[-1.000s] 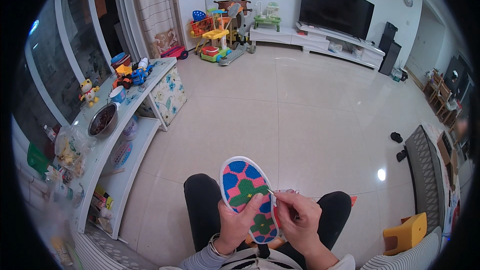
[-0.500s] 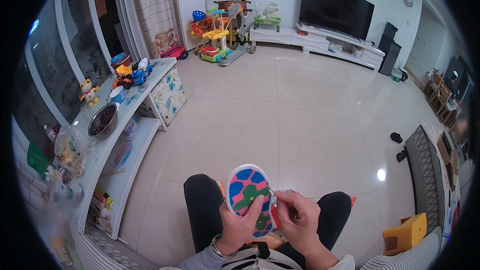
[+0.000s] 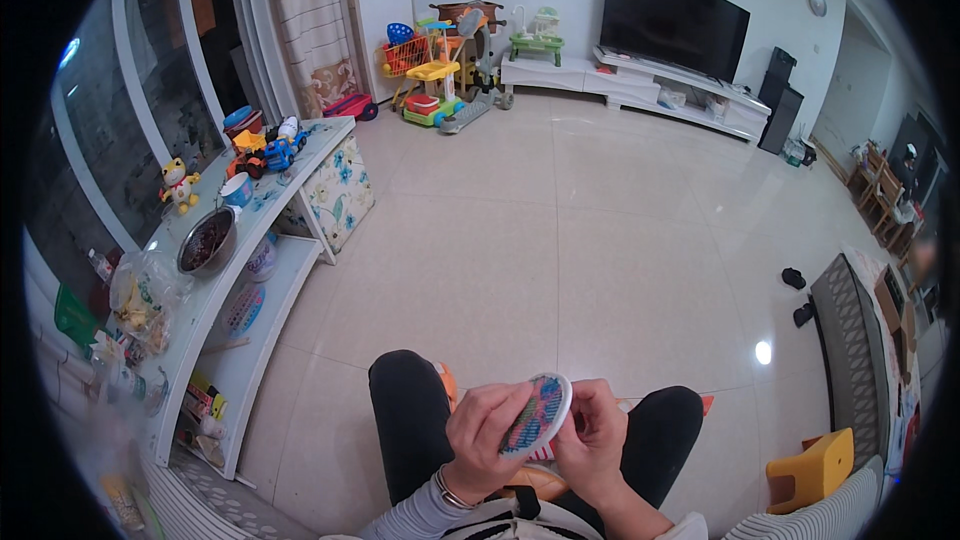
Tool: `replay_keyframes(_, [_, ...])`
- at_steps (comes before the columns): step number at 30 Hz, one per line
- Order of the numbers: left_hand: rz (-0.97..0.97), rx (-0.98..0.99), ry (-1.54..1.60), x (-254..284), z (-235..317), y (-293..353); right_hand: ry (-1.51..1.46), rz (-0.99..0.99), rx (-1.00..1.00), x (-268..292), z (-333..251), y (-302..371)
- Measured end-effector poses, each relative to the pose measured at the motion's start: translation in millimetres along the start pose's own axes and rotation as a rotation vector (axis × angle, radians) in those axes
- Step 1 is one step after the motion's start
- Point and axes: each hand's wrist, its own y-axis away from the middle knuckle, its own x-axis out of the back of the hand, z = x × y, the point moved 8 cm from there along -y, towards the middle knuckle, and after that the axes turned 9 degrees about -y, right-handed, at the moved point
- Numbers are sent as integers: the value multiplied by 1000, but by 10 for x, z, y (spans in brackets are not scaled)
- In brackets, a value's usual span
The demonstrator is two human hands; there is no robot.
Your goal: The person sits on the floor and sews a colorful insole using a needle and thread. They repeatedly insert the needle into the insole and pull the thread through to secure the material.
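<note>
An insole [image 3: 538, 416] with a white rim is held upright and tilted above my lap. Its underside faces me, covered in blue, pink and green stitches. My left hand [image 3: 486, 432] is closed on its left side, fingers laid across the stitched face. At the opposite edge, my right hand [image 3: 596, 432] is closed, with thumb and fingertips against the rim. Whatever sits between those right fingertips is hidden; no needle shows now.
Left of me stands a white shelf table [image 3: 250, 230] bearing a metal bowl [image 3: 207, 242], toy trucks [image 3: 268, 152] and a plastic bag [image 3: 143, 290]. A yellow stool [image 3: 812, 468] is at my right. Toy carts [image 3: 432, 80] and a TV [image 3: 675, 18] are at the far wall.
The insole has turned from its patterned face to its stitched underside and sits lower. My left fingers now cross its front. The needle earlier in my right fingers is out of sight.
</note>
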Motion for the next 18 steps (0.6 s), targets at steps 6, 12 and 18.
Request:
replay_keyframes(6, [24,-154,-15,63,111,54,-245,-167,-224,37,114,5])
replay_keyframes(12, [-21,-176,8,65,206,74,-578,-209,-292,40,140,5])
replay_keyframes(18, [-25,-2,125,14,56,2,-404,-112,-319,39,159,39])
